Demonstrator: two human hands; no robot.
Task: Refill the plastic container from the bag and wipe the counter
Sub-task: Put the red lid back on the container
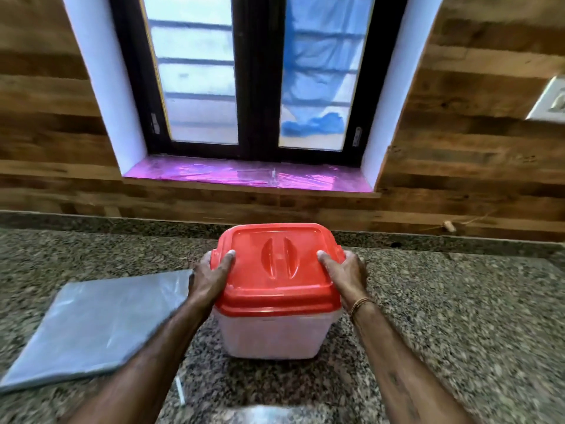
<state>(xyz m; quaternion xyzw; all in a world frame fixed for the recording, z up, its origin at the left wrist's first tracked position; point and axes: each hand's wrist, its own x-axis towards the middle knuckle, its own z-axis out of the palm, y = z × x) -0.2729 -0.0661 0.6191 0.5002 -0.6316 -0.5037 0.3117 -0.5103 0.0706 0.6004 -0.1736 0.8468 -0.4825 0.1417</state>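
Observation:
A translucent white plastic container stands on the speckled granite counter, closed by a red lid with a moulded handle. My left hand grips the lid's left edge, thumb on top. On the opposite edge my right hand grips the same way. A flat, empty-looking clear plastic bag lies on the counter to the left of the container, partly under my left forearm.
A wood-panelled wall rises behind the counter, with a dark-framed window and a pink-covered sill. A white wall socket sits at the far right. Something shiny and blurred shows at the bottom edge.

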